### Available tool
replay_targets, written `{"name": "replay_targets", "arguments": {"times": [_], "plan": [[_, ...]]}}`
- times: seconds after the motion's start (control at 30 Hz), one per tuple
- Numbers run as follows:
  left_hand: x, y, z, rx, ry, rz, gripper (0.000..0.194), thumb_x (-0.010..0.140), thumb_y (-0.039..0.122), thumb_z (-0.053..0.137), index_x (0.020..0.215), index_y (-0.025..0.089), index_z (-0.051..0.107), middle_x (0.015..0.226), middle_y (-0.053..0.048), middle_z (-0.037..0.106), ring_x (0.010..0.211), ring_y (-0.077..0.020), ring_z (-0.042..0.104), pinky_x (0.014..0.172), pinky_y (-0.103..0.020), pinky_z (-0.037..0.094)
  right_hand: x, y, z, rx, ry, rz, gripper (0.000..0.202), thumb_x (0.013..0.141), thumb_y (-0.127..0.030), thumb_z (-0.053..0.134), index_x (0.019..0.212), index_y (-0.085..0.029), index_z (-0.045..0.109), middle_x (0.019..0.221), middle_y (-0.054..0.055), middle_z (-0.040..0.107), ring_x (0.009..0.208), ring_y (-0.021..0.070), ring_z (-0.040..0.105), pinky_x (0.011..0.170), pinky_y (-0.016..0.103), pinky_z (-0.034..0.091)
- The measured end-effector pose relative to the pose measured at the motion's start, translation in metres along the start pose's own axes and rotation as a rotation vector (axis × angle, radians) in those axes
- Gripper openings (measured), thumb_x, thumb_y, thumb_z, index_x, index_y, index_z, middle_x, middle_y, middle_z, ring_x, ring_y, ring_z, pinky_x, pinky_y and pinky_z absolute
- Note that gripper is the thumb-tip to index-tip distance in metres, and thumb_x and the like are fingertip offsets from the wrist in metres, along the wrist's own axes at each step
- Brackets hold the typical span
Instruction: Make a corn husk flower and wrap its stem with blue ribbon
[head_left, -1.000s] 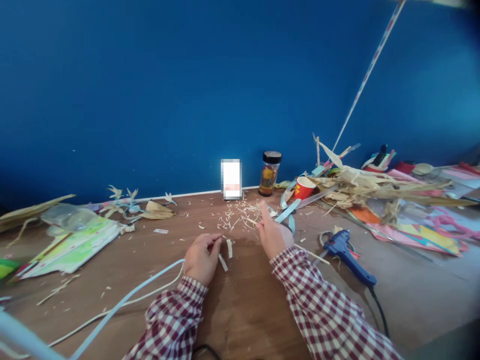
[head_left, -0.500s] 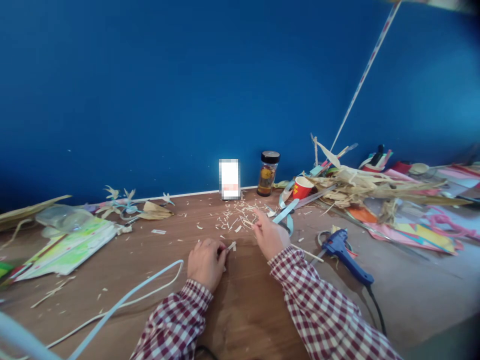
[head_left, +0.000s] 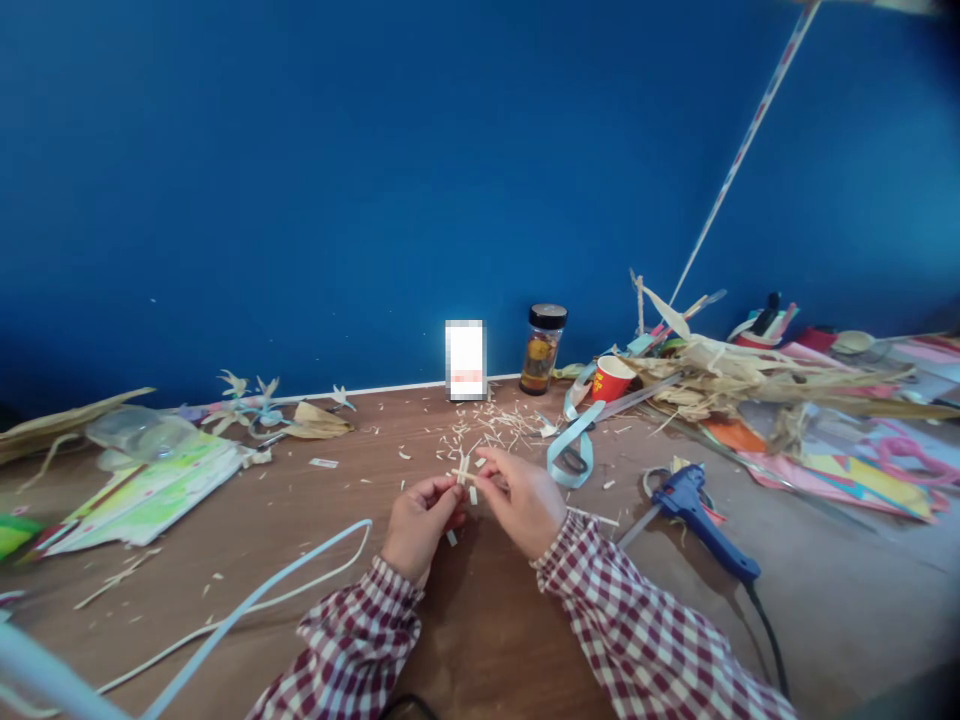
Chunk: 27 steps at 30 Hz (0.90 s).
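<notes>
My left hand (head_left: 424,522) pinches a small piece made of pale, straw-like strips (head_left: 463,468) between thumb and fingers. My right hand (head_left: 528,502) is closed with thumb and index finger on a short pale strip (head_left: 466,477), which lies crosswise against that piece. Both hands meet just above the brown table (head_left: 495,620). Beyond them, many loose pale clippings (head_left: 495,425) are scattered. A thin pale stick (head_left: 596,516) pokes out beside my right wrist. The far ends of the strips inside my left fingers are hidden.
On the right lie a blue glue gun (head_left: 701,525) with its cord, a light blue ribbon (head_left: 559,460), and a heap of dried husks (head_left: 757,375). A red paper cup (head_left: 612,378) and a black-lidded jar (head_left: 541,350) stand behind. A pale cable (head_left: 262,585) crosses the left.
My right hand has moved left and nearer from the clippings to my left hand, with a short strip between its fingers. My left hand has turned and lifted its piece slightly.
</notes>
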<state>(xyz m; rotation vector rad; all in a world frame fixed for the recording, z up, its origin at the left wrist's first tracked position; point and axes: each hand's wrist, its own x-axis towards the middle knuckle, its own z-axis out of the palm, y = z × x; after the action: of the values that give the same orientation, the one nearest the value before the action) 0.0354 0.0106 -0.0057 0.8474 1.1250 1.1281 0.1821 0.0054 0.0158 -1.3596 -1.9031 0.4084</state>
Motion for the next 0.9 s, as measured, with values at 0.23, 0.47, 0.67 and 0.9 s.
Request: {"name": "replay_targets", "arguments": {"times": [0.23,0.47,0.67,0.9], "plan": [[-0.004,-0.004,0.002,0.124,-0.098,0.044,0.021,0.064,0.034,0.066,0.070,0.015,0.063,0.064,0.001,0.062,0.057,-0.0079,0.054,0.052,-0.017,0.043,0.001,0.004,0.006,0.134,-0.128,0.073,0.012,0.082,-0.025,0.050,0.085,-0.021,0.061,0.077,-0.002,0.065,0.069,0.0111,0.060,0.062,0.021,0.043],[-0.006,0.000,0.004,0.109,-0.101,-0.037,0.028,0.057,0.038,0.071,0.069,0.013,0.063,0.060,0.001,0.059,0.049,-0.0063,0.048,0.047,-0.018,0.042,0.000,0.004,0.007,0.049,-0.073,0.072,0.012,0.081,-0.028,0.051,0.079,-0.021,0.061,0.075,-0.001,0.064,0.065,0.0119,0.057,0.061,0.022,0.041],[-0.007,-0.002,0.005,0.192,-0.039,0.024,0.027,0.057,0.037,0.070,0.065,0.012,0.064,0.056,-0.001,0.060,0.045,-0.0075,0.047,0.041,-0.018,0.037,0.001,0.008,0.006,-0.156,-0.054,0.062,0.017,0.082,-0.028,0.047,0.081,-0.025,0.064,0.077,-0.001,0.066,0.071,0.0138,0.058,0.061,0.023,0.041],[-0.011,0.002,0.006,0.096,-0.050,0.034,0.027,0.058,0.037,0.070,0.069,0.013,0.064,0.059,0.000,0.061,0.044,-0.0060,0.045,0.043,-0.018,0.038,0.016,0.025,-0.018,-0.011,0.145,0.210,0.022,0.083,-0.028,0.045,0.096,-0.022,0.061,0.085,0.003,0.068,0.073,0.0156,0.062,0.066,0.028,0.047]]}}
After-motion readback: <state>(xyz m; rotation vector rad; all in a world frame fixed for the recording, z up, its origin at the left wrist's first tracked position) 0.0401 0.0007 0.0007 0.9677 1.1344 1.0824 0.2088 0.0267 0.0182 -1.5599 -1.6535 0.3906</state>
